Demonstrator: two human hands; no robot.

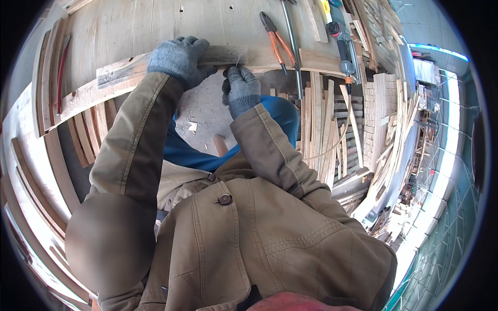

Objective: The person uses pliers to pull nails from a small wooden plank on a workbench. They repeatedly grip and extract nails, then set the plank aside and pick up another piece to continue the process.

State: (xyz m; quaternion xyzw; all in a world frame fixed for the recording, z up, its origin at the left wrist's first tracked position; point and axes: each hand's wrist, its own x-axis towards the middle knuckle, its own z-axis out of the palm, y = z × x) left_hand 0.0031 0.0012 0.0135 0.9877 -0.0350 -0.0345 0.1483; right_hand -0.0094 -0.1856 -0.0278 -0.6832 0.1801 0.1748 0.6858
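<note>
A weathered grey wooden board (224,54) lies along the near edge of a plywood bench (129,26). My left hand (179,59), in a grey knit glove, is closed over this board, with the thumb at its near edge. Just right of it my gloved right hand (241,89) has its fingers drawn together at the board's near edge by its right end. A thin bright sliver shows above those fingertips; what they hold is too small to make out. Pliers with orange handles (275,42) lie right of the board, next to a long metal bar (293,49).
An air-powered hand tool (343,49) with a hose lies at the bench's right. A thin red stick (63,75) rests on planks at the left. Stacked wooden strips (381,119) stand on the right. Below my hands, the floor (199,106) holds wood scraps.
</note>
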